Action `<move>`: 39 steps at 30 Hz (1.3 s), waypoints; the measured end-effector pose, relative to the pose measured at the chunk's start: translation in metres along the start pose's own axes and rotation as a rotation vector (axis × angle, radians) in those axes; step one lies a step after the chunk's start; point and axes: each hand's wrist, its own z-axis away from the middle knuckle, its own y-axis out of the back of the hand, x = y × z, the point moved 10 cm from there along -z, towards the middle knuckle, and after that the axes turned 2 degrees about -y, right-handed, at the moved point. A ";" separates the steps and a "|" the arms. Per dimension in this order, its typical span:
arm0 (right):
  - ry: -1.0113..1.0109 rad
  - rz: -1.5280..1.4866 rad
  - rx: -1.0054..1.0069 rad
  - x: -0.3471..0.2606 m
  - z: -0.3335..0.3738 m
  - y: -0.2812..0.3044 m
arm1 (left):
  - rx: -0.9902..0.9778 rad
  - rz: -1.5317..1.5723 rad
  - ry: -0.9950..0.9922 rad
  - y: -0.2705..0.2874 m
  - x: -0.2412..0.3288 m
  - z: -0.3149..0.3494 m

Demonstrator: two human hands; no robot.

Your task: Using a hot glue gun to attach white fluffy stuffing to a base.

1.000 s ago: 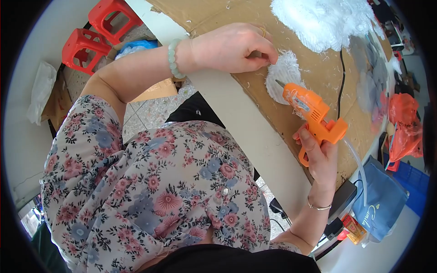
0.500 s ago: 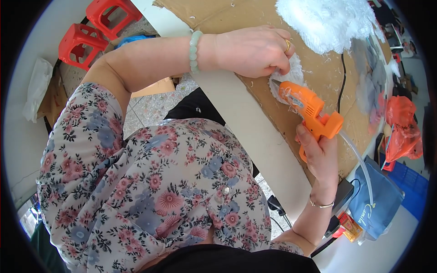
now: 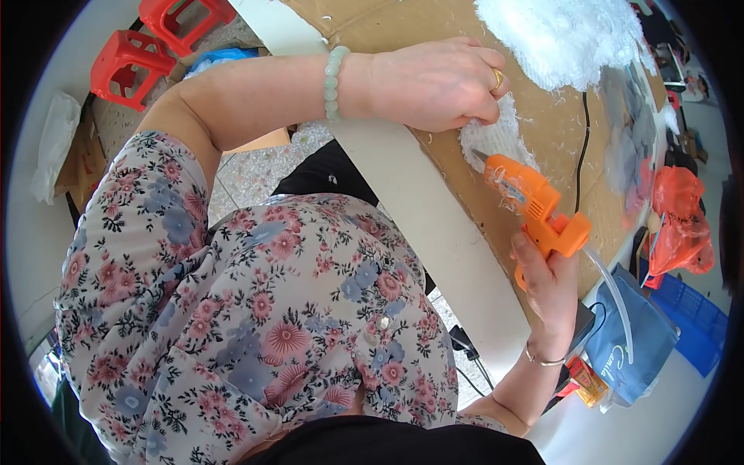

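Note:
My right hand grips the handle of an orange hot glue gun. A long translucent glue stick sticks out of its back, and its metal nozzle points up and left. Under the nozzle lies a small white fuzzy fabric piece on the cardboard. My left hand, with a ring and a green bead bracelet, is closed at the upper edge of this piece, its curled fingertips pinching there. The fingertips themselves are mostly hidden under the hand. The nozzle is a short way from the left fingers.
Brown cardboard covers the white table. At the far side lies a large white fluffy heap, with a black cord below it. To the right are a red plastic bag and a blue bag. Red stools stand left.
The glue gun has moved slightly right and down, so its nozzle is farther from my left fingers. More of the white fabric piece shows. My left hand keeps its closed hold.

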 end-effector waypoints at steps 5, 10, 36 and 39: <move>-0.017 -0.019 0.010 0.006 0.011 -0.001 | 0.011 -0.030 -0.016 0.002 0.002 0.004; -0.010 -0.045 0.035 0.006 0.011 -0.005 | 0.021 -0.038 -0.018 0.005 0.003 0.007; -0.084 -0.126 0.095 0.012 0.019 -0.030 | -0.002 -0.089 -0.031 0.007 0.005 0.035; -0.103 -0.092 0.114 0.014 0.022 -0.027 | 0.004 -0.081 -0.032 0.005 0.005 0.036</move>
